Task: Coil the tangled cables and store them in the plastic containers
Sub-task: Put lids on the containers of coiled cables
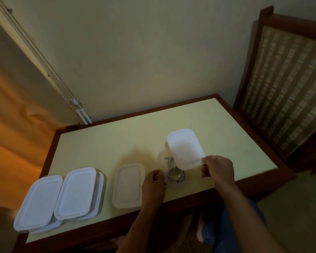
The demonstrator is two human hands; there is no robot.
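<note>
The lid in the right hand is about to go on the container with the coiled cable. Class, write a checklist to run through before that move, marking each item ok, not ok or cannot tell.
1. Lid held firmly by the right hand: ok, pinched at its near corner.
2. Cable coiled: ok.
3. Cable fully inside the clear container: cannot tell, the lid hides part.
4. Left hand steadying the container: ok, at its near edge.
5. Lid lined up over the container: not ok, tilted and offset.
6. Other closed containers out of the way: ok.
</note>
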